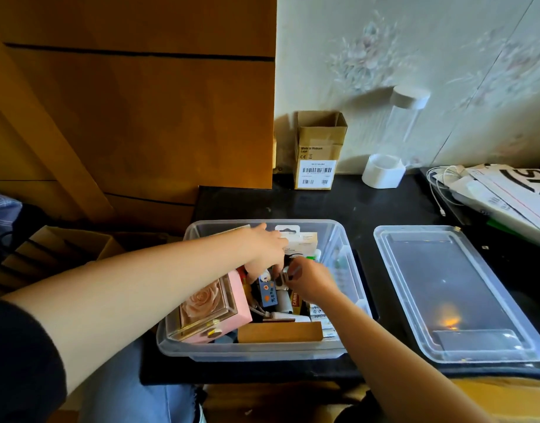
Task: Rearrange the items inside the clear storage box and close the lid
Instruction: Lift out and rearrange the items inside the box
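Rearranging is under way inside the clear plastic storage box (264, 351) on the black table (339, 206); small items at its middle are pinched by the left hand (267, 250) and right hand (311, 279), which exactly cannot be told; tall packets are best laid flat, so the clear lid (452, 293), lying beside the box, can be seated.

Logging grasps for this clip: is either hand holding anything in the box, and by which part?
Right hand pinches a small dark item by its top end. Left hand reaches into the clear box; its hold cannot be told.

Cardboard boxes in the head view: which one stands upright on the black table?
The small barcode-labelled cardboard box against the wall, flaps open; the other sits lower, left of the table.
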A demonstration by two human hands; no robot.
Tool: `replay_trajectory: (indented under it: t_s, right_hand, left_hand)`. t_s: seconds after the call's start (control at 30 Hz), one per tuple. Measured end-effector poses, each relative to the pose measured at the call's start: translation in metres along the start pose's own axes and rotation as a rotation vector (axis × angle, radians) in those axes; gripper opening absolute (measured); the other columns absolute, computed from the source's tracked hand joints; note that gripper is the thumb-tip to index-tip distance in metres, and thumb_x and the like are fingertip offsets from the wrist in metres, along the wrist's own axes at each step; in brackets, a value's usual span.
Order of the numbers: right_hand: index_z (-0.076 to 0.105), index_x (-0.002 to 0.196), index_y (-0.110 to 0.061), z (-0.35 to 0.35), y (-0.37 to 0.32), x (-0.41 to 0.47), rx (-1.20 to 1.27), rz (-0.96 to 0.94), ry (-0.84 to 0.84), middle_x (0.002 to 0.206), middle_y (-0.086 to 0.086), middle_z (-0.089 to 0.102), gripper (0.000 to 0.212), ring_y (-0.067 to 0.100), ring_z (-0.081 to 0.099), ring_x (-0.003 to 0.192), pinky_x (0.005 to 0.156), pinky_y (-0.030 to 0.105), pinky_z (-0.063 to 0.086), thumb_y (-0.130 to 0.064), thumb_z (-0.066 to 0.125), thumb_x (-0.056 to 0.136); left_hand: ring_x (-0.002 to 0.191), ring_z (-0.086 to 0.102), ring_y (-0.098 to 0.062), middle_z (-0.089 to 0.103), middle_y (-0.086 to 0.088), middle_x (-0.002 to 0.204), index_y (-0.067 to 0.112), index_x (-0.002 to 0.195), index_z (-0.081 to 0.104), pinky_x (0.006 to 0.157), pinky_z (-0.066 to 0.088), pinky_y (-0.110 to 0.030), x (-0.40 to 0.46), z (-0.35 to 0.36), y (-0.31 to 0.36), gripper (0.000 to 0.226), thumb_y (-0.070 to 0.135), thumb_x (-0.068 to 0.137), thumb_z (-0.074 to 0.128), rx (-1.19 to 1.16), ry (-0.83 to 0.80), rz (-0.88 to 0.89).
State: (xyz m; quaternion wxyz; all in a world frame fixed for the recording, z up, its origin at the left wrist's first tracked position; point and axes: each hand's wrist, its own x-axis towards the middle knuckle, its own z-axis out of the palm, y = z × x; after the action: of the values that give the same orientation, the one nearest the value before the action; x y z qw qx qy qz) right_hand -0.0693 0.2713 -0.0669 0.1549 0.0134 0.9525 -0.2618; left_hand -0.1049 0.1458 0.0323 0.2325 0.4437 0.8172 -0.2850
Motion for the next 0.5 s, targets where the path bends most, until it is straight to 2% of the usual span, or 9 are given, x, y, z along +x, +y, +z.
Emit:
replay_trajectory:
  t_s: [0.1,0.17,0.23,0.3,0.33,0.4,0.43,0.5]
  right_hand:
    - [0.057,0.113,-0.024,0.003,0.001,0.001,-0.013,0.0,-0.009,0.111,0.0,0.066,0.026,0.019,0.061,0.096,0.08,0.035,0.053,-0.022,0.057,0.088]
    - [0.055,0.117,-0.026,0.004,0.0,0.001,-0.021,0.004,-0.029,0.114,0.0,0.065,0.03,0.021,0.06,0.099,0.074,0.032,0.051,-0.018,0.053,0.089]
    - [0.055,0.119,-0.025,0.002,0.0,0.002,-0.028,0.014,-0.057,0.115,0.003,0.064,0.035,0.023,0.059,0.1,0.07,0.029,0.045,-0.012,0.051,0.087]
    - [0.058,0.119,-0.023,-0.001,-0.001,0.004,0.002,0.037,-0.076,0.115,0.004,0.064,0.04,0.025,0.06,0.1,0.07,0.028,0.045,-0.006,0.053,0.083]
    - [0.06,0.118,-0.022,-0.002,-0.002,0.004,0.033,0.051,-0.083,0.114,0.006,0.065,0.041,0.025,0.061,0.098,0.069,0.028,0.045,-0.005,0.052,0.082]
    - [0.062,0.117,-0.016,-0.005,-0.002,0.006,0.112,0.09,-0.09,0.11,0.009,0.066,0.039,0.028,0.063,0.093,0.073,0.03,0.05,-0.003,0.047,0.083]
    - [0.063,0.114,-0.012,-0.007,-0.003,0.007,0.189,0.124,-0.082,0.105,0.013,0.066,0.037,0.03,0.064,0.091,0.077,0.035,0.054,-0.002,0.044,0.084]
    - [0.064,0.105,-0.002,-0.013,-0.003,0.01,0.441,0.215,-0.041,0.091,0.017,0.066,0.032,0.032,0.066,0.079,0.076,0.044,0.056,0.0,0.038,0.086]
  left_hand:
    - [0.117,0.037,-0.023,0.045,-0.005,0.122,0.028,0.123,0.059,0.086,0.032,-0.038,0.006,0.006,-0.001,0.039,0.029,0.085,0.066,0.075,0.092,0.043]
    - [0.107,0.042,-0.02,0.051,-0.003,0.112,0.027,0.113,0.066,0.081,0.034,-0.035,0.005,0.005,-0.005,0.033,0.038,0.082,0.066,0.006,0.126,0.073]
    - [0.087,0.05,-0.017,0.059,0.0,0.09,0.024,0.088,0.071,0.069,0.038,-0.033,0.003,0.0,-0.012,0.023,0.044,0.078,0.067,-0.185,0.149,0.078]
    - [0.065,0.048,-0.017,0.056,0.001,0.064,0.021,0.064,0.064,0.058,0.038,-0.033,0.0,-0.005,-0.018,0.026,0.044,0.076,0.07,-0.364,0.146,0.079]
    - [0.061,0.045,-0.017,0.053,0.0,0.059,0.022,0.059,0.061,0.058,0.038,-0.034,-0.002,-0.005,-0.02,0.029,0.043,0.076,0.071,-0.434,0.127,0.079]
    - [0.063,0.048,-0.017,0.055,0.001,0.061,0.026,0.057,0.059,0.063,0.042,-0.036,-0.007,-0.005,-0.026,0.03,0.044,0.078,0.071,-0.537,0.113,0.072]
    - [0.068,0.051,-0.018,0.057,0.001,0.066,0.027,0.058,0.06,0.067,0.044,-0.037,-0.01,-0.004,-0.029,0.029,0.045,0.078,0.071,-0.582,0.131,0.064]
    - [0.085,0.055,-0.027,0.062,-0.011,0.084,0.021,0.074,0.07,0.075,0.045,-0.041,-0.016,-0.002,-0.033,0.024,0.045,0.08,0.07,-0.673,0.199,0.016]
